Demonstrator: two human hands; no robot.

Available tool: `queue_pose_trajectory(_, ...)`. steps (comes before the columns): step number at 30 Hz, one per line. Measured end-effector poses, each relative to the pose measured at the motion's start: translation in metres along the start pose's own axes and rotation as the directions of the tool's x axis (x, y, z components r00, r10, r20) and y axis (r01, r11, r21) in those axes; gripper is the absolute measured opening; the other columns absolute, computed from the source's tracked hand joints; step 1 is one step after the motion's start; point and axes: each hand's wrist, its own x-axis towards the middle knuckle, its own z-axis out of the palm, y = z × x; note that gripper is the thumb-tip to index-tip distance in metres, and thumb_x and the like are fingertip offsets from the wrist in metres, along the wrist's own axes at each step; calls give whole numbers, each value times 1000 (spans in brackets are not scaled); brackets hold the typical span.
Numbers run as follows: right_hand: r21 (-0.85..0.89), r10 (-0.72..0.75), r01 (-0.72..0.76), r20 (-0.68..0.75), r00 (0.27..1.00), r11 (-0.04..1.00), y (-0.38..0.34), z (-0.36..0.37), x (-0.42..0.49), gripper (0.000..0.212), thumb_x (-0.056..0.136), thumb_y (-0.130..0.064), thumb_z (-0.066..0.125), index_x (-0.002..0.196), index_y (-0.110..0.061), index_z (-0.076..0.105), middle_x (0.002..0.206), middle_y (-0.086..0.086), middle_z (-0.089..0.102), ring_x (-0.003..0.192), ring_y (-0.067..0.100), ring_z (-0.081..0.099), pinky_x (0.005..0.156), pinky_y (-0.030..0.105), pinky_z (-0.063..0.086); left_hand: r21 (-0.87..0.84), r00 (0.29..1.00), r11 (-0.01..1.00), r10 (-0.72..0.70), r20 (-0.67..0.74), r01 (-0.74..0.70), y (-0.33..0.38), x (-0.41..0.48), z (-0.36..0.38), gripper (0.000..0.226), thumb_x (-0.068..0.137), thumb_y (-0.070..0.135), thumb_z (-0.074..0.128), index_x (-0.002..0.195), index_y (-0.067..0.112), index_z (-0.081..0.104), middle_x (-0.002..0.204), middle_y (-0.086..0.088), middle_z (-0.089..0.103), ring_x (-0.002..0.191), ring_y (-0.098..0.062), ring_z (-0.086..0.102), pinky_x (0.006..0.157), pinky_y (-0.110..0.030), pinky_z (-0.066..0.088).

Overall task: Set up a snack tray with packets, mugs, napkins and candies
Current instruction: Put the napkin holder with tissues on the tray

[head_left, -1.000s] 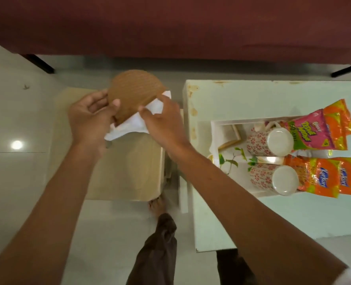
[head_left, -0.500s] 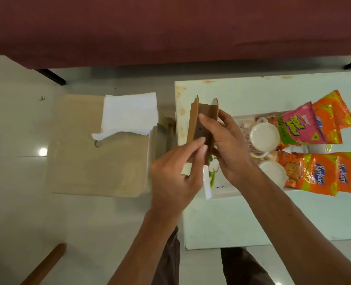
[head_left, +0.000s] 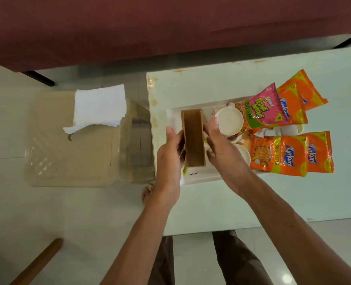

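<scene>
Two hands: both clamped on the brown napkin holder [head_left: 193, 138], left hand [head_left: 170, 153] on its left wall, right hand [head_left: 222, 149] on its right wall.
Napkin holder: upright and empty, over the left end of the white tray [head_left: 173, 114].
Mugs: one white mug [head_left: 229, 120] just right of the holder on the tray; a second mug [head_left: 245, 156] nearer the person, partly hidden by the right hand.
Packets: pink packet [head_left: 262, 111] and orange packets [head_left: 281, 156] at the tray's right end, hanging over its edge.
Napkins: white stack [head_left: 99, 106] well left of the tray, on a clear stool [head_left: 71, 157].
Tray's support: pale table [head_left: 232, 202].
</scene>
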Motion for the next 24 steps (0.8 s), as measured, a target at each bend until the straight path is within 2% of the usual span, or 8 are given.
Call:
queue_pose_trajectory(2, -8, 16, -16, 1, 1000, 1000, 3, -4, 1, 50, 90, -76, 25, 123, -54, 56, 122, -24, 65, 121, -2, 56, 104, 31, 43, -33, 1000, 999, -30, -5, 30, -8, 0, 4, 45, 104, 56, 28, 106, 39, 69, 109, 20, 76, 115, 1, 65, 112, -31, 43)
queue_pose_trajectory(6, 16, 48, -48, -13, 999, 999, 6, -9, 4, 55, 92, -75, 17, 109, -52, 65, 109, -25, 70, 111, -5, 62, 102, 28, 45, -98, 994, 991, -97, -43, 93, -15, 4, 8, 45, 105, 56, 28, 109, 37, 68, 114, 17, 74, 130, -11, 59, 116, -37, 41)
queue_pose_trajectory(8, 21, 79, -79, -17, 997, 997, 10, -12, 7, 71, 90, -76, 12, 119, -41, 66, 119, -15, 70, 118, 4, 61, 107, 34, 43, -111, 991, 986, -127, -38, 122, -16, 9, 7, 49, 105, 57, 25, 113, 35, 68, 115, 17, 72, 135, -14, 55, 116, -37, 39)
queue_pose_trajectory(11, 27, 123, -123, -19, 992, 992, 14, -12, 12, 83, 86, -81, 11, 131, -32, 62, 133, -5, 62, 128, 13, 53, 114, 43, 36, -62, 989, 988, -146, -26, 144, -16, 16, 6, 62, 104, 59, 22, 141, 24, 57, 136, 7, 65, 138, -17, 51, 116, -37, 39)
queue_pose_trajectory(15, 28, 137, -136, -27, 990, 990, 17, -10, 18, 84, 81, -85, 10, 121, -39, 67, 129, -7, 65, 124, 11, 56, 111, 40, 40, 33, 991, 990, -135, -21, 136, -16, 26, 4, 64, 105, 59, 20, 142, 23, 56, 104, 20, 67, 117, -10, 57, 87, -19, 47)
queue_pose_trajectory(19, 13, 155, -155, -41, 987, 988, 16, -8, 23, 82, 75, -87, 8, 98, -44, 74, 124, -6, 67, 120, 13, 59, 103, 36, 44, 72, 987, 984, -163, 2, 163, -19, 35, 0, 66, 105, 59, 18, 142, 19, 56, 126, 4, 66, 128, -17, 55, 98, -29, 44)
queue_pose_trajectory(22, -3, 183, -184, -75, 980, 983, 20, -7, 30, 96, 76, -87, 7, 129, -30, 64, 139, 1, 58, 132, 20, 50, 115, 45, 33, 92, 985, 982, -170, 16, 167, -22, 39, -1, 67, 105, 59, 18, 144, 18, 54, 144, -4, 59, 135, -22, 52, 103, -33, 41)
queue_pose_trajectory(24, -13, 178, -179, -86, 980, 984, 22, -7, 34, 96, 82, -84, 6, 136, -24, 58, 141, 3, 57, 133, 22, 49, 116, 46, 32, 110, 985, 980, -172, 21, 168, -23, 42, -2, 66, 105, 59, 19, 145, 19, 53, 144, -4, 58, 130, -20, 54, 100, -32, 41)
